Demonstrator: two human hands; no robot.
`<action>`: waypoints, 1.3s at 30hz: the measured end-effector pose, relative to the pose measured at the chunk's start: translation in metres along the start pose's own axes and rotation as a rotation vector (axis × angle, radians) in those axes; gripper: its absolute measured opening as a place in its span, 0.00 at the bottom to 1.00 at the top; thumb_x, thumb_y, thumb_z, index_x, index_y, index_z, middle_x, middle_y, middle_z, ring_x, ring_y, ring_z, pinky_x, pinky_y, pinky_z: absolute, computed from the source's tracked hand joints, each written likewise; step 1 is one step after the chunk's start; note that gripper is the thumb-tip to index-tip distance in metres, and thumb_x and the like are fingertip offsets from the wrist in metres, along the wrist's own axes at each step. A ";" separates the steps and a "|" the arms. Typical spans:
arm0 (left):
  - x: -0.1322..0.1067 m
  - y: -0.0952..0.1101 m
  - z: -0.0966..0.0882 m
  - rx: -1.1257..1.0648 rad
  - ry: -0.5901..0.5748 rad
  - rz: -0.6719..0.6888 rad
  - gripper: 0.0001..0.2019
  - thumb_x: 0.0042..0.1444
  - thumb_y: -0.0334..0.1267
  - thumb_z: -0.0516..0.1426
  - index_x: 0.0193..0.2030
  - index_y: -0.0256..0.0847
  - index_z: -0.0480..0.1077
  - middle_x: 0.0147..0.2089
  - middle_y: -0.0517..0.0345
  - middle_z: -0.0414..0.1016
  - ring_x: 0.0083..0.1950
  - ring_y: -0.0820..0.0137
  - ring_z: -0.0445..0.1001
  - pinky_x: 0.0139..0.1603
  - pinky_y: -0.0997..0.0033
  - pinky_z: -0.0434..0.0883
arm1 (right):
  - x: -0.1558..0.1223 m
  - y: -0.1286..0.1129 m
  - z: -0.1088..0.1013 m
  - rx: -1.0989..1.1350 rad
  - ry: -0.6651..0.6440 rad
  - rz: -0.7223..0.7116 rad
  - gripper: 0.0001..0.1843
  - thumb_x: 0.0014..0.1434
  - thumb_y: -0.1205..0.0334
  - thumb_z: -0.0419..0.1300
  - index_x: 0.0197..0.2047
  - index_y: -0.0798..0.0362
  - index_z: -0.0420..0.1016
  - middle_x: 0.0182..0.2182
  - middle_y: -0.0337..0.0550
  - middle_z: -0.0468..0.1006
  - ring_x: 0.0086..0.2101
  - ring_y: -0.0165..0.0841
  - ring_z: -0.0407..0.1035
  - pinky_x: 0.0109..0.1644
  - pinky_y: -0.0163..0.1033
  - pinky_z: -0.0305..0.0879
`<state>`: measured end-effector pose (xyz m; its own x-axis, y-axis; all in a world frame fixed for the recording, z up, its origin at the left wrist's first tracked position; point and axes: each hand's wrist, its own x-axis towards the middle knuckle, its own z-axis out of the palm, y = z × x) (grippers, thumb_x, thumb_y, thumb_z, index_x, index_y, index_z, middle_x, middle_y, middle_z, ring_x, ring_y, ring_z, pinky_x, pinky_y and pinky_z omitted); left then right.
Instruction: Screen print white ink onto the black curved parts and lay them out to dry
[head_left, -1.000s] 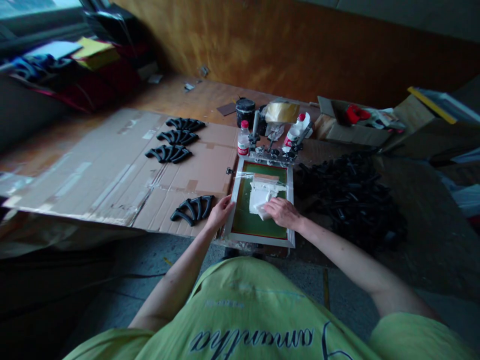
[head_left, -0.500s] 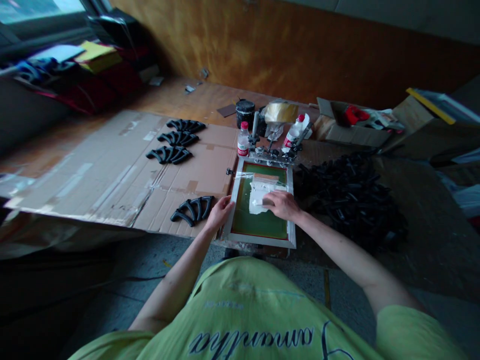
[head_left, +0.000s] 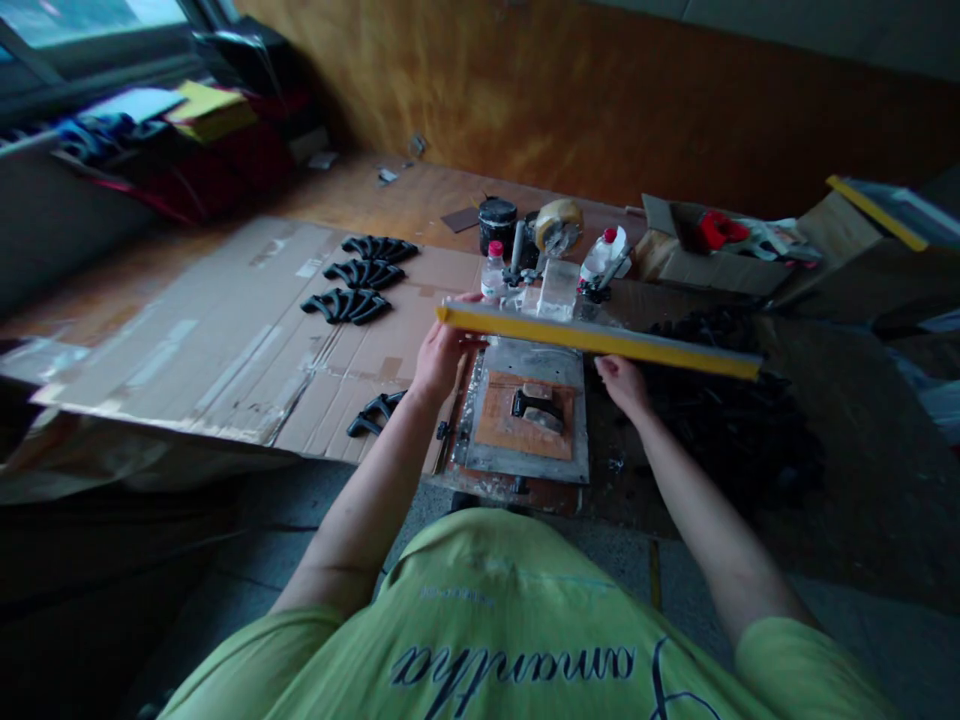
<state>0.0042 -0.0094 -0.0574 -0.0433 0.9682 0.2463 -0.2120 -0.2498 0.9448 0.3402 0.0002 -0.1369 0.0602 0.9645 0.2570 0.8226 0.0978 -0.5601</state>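
My left hand grips the end of a long yellow-edged squeegee, my right hand meets it further along, grip unclear, and it lies across above a metal print bed with a black curved part on an orange pad.

A black can and a roll of tape stand near two plastic bottles with red caps. An open cardboard box with something red inside sits to the right, before a brown wooden wall.
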 end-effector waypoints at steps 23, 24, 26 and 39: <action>-0.122 -0.070 -0.089 0.210 0.548 -0.742 0.20 0.63 0.55 0.51 0.46 0.37 0.64 0.48 0.42 0.78 0.33 0.70 0.80 0.31 0.73 0.75 | -0.049 0.049 0.001 -0.249 -0.062 -0.078 0.24 0.55 0.77 0.47 0.45 0.52 0.81 0.43 0.51 0.77 0.45 0.40 0.69 0.52 0.46 0.66; -0.128 -0.073 -0.109 0.260 0.625 -0.756 0.20 0.64 0.54 0.50 0.48 0.36 0.64 0.48 0.41 0.78 0.33 0.69 0.80 0.31 0.72 0.75 | -0.045 0.078 -0.006 -0.302 -0.088 0.004 0.25 0.53 0.77 0.47 0.43 0.52 0.82 0.43 0.51 0.77 0.44 0.40 0.69 0.51 0.46 0.66; -0.146 -0.081 -0.141 0.340 0.753 -0.809 0.22 0.65 0.52 0.48 0.51 0.34 0.64 0.45 0.39 0.78 0.33 0.67 0.81 0.31 0.70 0.76 | -0.045 0.124 -0.012 -0.379 -0.171 0.062 0.25 0.50 0.77 0.49 0.42 0.52 0.83 0.45 0.51 0.77 0.44 0.40 0.69 0.50 0.45 0.66; -0.153 -0.097 -0.186 1.063 0.500 -1.056 0.28 0.59 0.61 0.49 0.40 0.35 0.75 0.33 0.36 0.78 0.42 0.44 0.79 0.48 0.45 0.71 | -0.058 0.110 0.004 -0.410 -0.173 -0.116 0.18 0.63 0.63 0.52 0.54 0.54 0.75 0.44 0.55 0.78 0.46 0.44 0.69 0.49 0.47 0.63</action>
<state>-0.1498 -0.1310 -0.2267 -0.6752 0.5560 -0.4848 0.3909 0.8270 0.4042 0.4255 -0.0441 -0.2166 -0.1120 0.9831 0.1445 0.9762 0.1360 -0.1689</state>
